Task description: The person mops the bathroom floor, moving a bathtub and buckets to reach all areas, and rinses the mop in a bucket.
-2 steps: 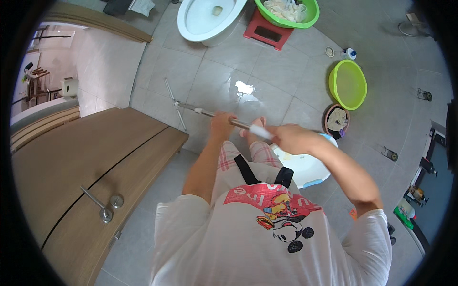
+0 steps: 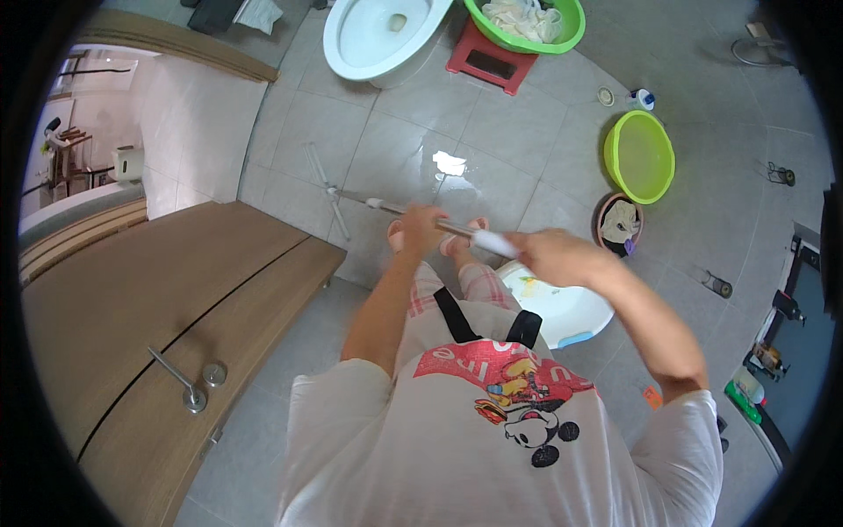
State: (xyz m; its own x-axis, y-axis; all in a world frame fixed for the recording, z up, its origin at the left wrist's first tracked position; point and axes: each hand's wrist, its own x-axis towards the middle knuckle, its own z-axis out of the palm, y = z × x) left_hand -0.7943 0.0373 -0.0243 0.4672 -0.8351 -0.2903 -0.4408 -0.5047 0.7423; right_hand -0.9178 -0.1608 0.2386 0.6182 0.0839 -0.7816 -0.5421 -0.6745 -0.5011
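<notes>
A long-handled floor squeegee (image 2: 455,228) slants across in front of me, with its thin pale blade (image 2: 338,211) down on the wet grey tiles to the left. My left hand (image 2: 423,230) is closed around the metal pole partway along. Near the pole's top end, my right hand (image 2: 555,257) grips the white handle (image 2: 494,244). Both of my slippered feet show just beyond the pole. Behind my right forearm, a white and blue basin (image 2: 571,312) is partly covered.
A wooden door (image 2: 211,290) stands at left beside the doorway. Ahead are a toilet (image 2: 386,61) and a red stool (image 2: 492,68) bearing a green basin (image 2: 527,44) of cloth. To the right sit a yellow-green basin (image 2: 639,158) and a small tub of cloths (image 2: 620,221).
Both hands have shifted a little to the right with the pole. The squeegee's blade has slid slightly to the right along the floor, and my left foot has come into sight.
</notes>
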